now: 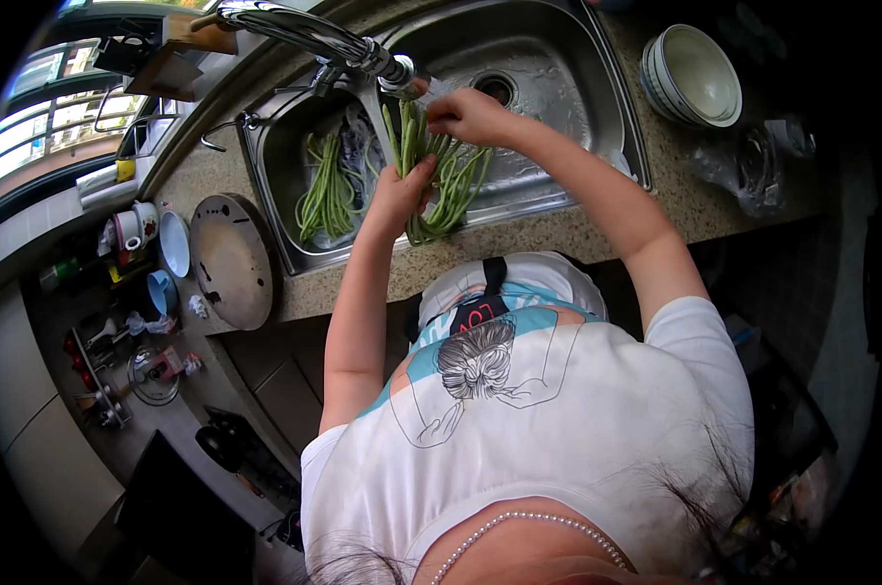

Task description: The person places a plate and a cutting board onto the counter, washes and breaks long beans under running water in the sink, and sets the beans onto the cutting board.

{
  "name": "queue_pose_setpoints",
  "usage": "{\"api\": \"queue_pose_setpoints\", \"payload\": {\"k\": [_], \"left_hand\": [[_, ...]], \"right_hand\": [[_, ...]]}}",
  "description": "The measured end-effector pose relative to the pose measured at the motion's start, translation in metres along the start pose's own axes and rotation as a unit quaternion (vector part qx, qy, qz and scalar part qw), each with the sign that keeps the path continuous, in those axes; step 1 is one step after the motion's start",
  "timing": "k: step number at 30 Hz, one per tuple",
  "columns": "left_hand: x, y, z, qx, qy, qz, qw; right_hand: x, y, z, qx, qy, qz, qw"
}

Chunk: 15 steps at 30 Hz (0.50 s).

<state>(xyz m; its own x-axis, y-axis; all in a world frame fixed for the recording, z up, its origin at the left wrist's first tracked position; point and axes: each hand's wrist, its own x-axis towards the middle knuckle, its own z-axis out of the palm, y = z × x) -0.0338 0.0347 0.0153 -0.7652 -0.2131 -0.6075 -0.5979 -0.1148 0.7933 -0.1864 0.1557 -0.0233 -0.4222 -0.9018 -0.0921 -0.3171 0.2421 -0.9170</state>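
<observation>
Kitchen double sink (558,185) in granite table: we grip a bunch of long beans (441,171) with both hands, left hand (399,195) and right hand (467,115), under the faucet (314,34), rinsing looks underway, more beans (329,190) waiting in left basin.

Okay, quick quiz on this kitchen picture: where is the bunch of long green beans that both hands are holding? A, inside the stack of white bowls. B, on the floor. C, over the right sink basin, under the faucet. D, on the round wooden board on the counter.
C: the left hand and right hand grip the bunch of green beans above the right sink basin, just below the faucet head.
</observation>
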Motion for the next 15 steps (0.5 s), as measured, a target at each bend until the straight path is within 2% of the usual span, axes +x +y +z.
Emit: {"api": "queue_pose_setpoints", "payload": {"k": [1,2,3,5,6,8,9,10,12,15], "left_hand": [[0.0,0.002,0.0,-0.02,0.021,-0.001,1.0],[0.0,0.003,0.0,-0.021,0.023,0.0,1.0],[0.001,0.002,-0.001,-0.023,0.026,0.0,0.999],[0.0,0.001,0.0,-0.026,0.031,-0.001,0.999],[-0.004,-0.002,0.004,-0.028,0.032,0.003,0.999],[-0.007,-0.004,0.003,-0.028,0.031,0.006,0.999],[-0.007,-0.005,0.0,-0.038,0.038,-0.011,0.999],[-0.007,-0.006,-0.004,-0.049,0.044,-0.026,0.997],[-0.006,-0.008,-0.01,-0.05,0.037,-0.019,0.998],[-0.006,-0.004,-0.01,-0.032,0.032,-0.001,0.999]], "right_hand": [[0.002,0.003,0.011,0.023,0.085,0.011,0.996],[0.005,0.009,0.026,0.022,0.084,0.009,0.996],[0.008,0.02,0.043,0.194,0.145,0.036,0.97],[0.012,0.024,0.053,0.478,0.237,0.112,0.838],[0.011,0.021,0.05,0.479,0.235,0.113,0.838],[0.006,0.02,0.038,0.536,0.17,0.138,0.815],[0.002,0.02,0.031,0.531,0.09,0.144,0.83],[-0.001,0.02,0.025,0.53,0.09,0.144,0.831],[-0.006,0.014,0.012,0.373,0.032,0.181,0.91],[-0.01,0.003,-0.006,0.333,-0.015,0.172,0.927]]}}
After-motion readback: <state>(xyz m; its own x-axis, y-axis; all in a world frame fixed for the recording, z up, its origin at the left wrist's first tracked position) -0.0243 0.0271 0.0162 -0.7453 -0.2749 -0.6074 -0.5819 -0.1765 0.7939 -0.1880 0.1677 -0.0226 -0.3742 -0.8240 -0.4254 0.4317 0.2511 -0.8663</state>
